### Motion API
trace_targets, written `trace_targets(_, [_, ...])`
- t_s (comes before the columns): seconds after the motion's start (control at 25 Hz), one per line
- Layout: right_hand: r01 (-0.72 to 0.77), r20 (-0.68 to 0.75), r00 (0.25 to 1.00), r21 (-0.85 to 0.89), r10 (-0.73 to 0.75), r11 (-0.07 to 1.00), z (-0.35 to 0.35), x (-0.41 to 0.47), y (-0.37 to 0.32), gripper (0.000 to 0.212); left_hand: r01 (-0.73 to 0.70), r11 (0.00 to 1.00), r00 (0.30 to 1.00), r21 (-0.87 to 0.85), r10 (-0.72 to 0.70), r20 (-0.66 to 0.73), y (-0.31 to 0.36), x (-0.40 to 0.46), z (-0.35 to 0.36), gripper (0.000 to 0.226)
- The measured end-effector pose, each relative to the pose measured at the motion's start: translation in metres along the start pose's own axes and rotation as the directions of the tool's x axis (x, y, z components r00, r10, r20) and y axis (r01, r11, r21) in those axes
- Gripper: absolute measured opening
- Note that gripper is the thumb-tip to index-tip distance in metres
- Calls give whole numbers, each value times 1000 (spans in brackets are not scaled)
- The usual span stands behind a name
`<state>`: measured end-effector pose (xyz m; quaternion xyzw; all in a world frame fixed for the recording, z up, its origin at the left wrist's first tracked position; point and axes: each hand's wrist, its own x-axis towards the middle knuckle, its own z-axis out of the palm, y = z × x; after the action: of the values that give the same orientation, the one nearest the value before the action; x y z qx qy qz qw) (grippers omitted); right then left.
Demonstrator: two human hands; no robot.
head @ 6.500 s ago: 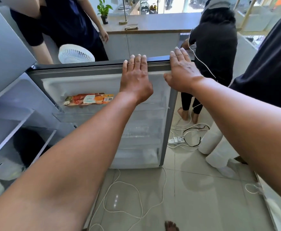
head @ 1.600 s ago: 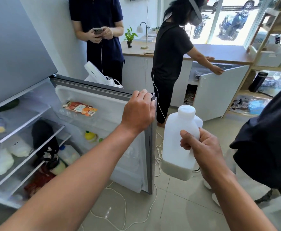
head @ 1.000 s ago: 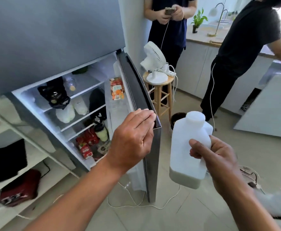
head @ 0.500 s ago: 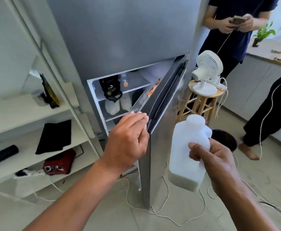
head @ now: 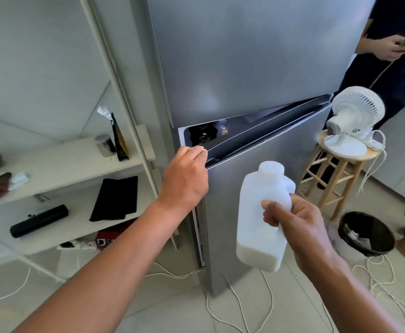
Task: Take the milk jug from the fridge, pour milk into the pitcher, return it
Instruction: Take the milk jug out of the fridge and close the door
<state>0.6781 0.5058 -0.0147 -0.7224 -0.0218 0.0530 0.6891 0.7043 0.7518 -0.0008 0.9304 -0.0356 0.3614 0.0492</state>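
My right hand (head: 297, 224) grips the handle of a white plastic milk jug (head: 261, 212), capped, held upright in front of the fridge, with a shallow layer of milk at its bottom. My left hand (head: 184, 179) rests with its fingers on the top corner of the lower fridge door (head: 268, 150), which stands a narrow gap from shut. Through the gap I see a dark item and a small bottle on the fridge's top shelf. The grey upper fridge door (head: 244, 56) is shut. No pitcher is in view.
White shelving (head: 64, 164) at left holds a metal bowl, a small jar, a dark pouch, a black cloth and a black tube. A wooden stool (head: 340, 169) with a white fan (head: 355, 114) stands right of the fridge, by a black bin (head: 367, 234). Cables cross the floor. A person stands at right.
The lower fridge door has swung from wide open to nearly shut under my left hand. The jug stays in my right hand. My view has turned left toward the shelving.
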Motion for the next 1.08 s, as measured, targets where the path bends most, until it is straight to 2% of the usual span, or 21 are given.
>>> trace_targets(0.12, [-3,35,999,-4,3,1000,17,15,-5,27,-36,996,999,84,34,33,-15,-2,15,37])
trace_targets(0.24, [0,53,999,-27,2,1000,31,28,-9,28,-89,977,989,194,64,133,-28,-9,28,53])
trace_targets(0.44, [44,72,997,-77,-38,996,35,48,-15,18,4,970,965,245,-69,255,-39,-4,39,66])
trace_targets(0.68, [86,92,993,-104,-76,991,38,61,-27,18,114,977,863,182,-189,469,-49,28,28,76])
trace_targets(0.88, [84,114,991,-96,-73,992,39,59,-27,19,185,976,827,114,-218,519,-46,31,16,78])
trace_targets(1.0, [71,127,990,-71,-62,995,35,57,-20,16,372,926,844,-62,-309,439,-32,14,23,55])
trace_targets(1.08, [75,138,988,-44,-69,996,32,53,-13,14,548,796,794,-257,-398,460,-9,-19,35,41])
